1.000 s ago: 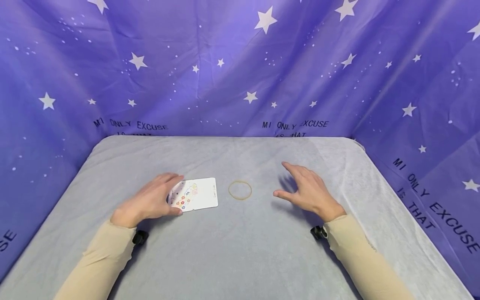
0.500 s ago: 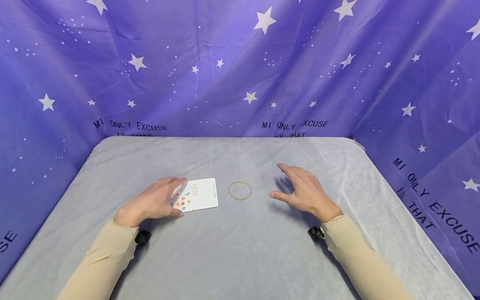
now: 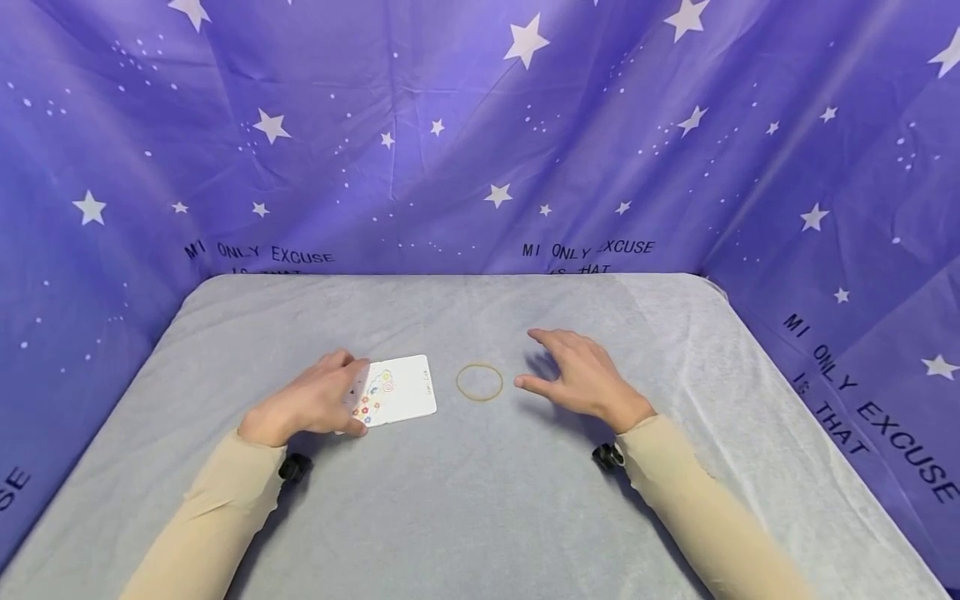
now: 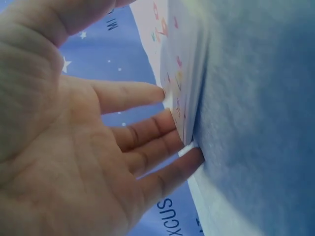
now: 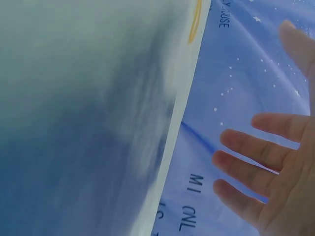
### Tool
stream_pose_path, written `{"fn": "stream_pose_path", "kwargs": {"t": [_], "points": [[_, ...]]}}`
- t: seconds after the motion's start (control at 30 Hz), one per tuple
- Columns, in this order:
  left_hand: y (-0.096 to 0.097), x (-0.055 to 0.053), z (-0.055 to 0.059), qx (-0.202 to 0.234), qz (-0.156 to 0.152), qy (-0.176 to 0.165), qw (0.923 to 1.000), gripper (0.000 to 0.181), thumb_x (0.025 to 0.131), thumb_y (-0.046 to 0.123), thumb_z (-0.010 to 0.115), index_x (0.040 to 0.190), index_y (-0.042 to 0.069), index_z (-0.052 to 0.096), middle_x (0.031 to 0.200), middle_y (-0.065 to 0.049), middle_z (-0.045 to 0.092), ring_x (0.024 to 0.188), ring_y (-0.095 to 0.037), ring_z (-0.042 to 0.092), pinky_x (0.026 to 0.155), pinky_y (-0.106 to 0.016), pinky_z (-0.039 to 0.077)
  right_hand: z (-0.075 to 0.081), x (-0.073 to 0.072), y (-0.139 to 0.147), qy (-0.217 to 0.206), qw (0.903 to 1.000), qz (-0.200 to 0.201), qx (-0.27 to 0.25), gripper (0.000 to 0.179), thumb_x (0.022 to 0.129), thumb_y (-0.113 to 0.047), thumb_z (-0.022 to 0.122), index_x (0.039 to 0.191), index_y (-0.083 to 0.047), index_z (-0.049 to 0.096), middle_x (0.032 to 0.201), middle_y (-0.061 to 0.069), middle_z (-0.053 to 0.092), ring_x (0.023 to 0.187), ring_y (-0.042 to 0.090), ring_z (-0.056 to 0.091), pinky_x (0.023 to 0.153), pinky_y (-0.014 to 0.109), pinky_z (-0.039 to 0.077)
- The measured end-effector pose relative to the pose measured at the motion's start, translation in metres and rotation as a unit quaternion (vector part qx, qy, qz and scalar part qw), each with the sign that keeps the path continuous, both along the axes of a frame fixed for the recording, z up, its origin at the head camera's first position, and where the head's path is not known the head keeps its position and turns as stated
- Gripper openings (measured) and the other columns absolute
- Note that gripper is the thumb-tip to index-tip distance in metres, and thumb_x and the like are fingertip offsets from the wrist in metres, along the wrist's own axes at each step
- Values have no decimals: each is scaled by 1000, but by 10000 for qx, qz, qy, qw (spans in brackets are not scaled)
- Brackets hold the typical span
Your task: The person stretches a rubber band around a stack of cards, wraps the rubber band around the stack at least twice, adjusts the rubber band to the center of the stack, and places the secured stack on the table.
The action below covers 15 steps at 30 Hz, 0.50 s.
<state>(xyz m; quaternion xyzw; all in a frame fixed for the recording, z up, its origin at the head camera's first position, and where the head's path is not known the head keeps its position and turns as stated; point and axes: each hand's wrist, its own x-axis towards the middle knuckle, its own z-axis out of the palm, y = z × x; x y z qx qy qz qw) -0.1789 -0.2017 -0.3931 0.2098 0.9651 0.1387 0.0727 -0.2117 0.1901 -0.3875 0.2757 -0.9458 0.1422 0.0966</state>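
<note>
A stack of white cards (image 3: 401, 390) printed with small coloured flowers lies on the grey cloth, left of centre. My left hand (image 3: 311, 402) holds its left end, thumb at the near edge and fingers at the far edge. In the left wrist view, fingertips (image 4: 174, 140) meet the end of the stack (image 4: 184, 73), whose layered edges show. A thin tan rubber band (image 3: 480, 399) lies in a loop to the right of the cards. Just right of the band, my right hand (image 3: 581, 379) hovers with fingers spread and nothing in it.
A grey cloth (image 3: 480, 508) covers the table. Purple curtains (image 3: 450, 83) with white stars stand behind it and at both sides. Small black wrist devices (image 3: 295, 467) sit below both wrists, at the beige sleeves (image 3: 217, 508).
My right hand has moved left, closer to the rubber band. My left hand has slid slightly right over the end of the cards. The rubber band has stayed in place.
</note>
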Motion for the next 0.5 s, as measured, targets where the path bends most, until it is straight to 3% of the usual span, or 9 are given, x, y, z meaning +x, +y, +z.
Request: {"fn": "stream_pose_path", "kwargs": {"t": [0.23,0.5], "points": [[-1,1,0,466,210,-225,9984,92,56,27,92,129,-1,44,114,-16,36,102,-31,37,83,-42,43,1,-4,-15,-38,10000,41,44,80,81,-72,53,134,-12,53,129,9,58,120,29,52,99,48,43],[0,0,-1,790,148,-104,9967,102,52,25,93,136,1,41,125,-21,35,111,-36,35,91,-49,41,1,-9,-26,-60,10000,-15,17,70,83,-65,57,125,-10,61,124,9,61,115,27,56,97,44,46]]}}
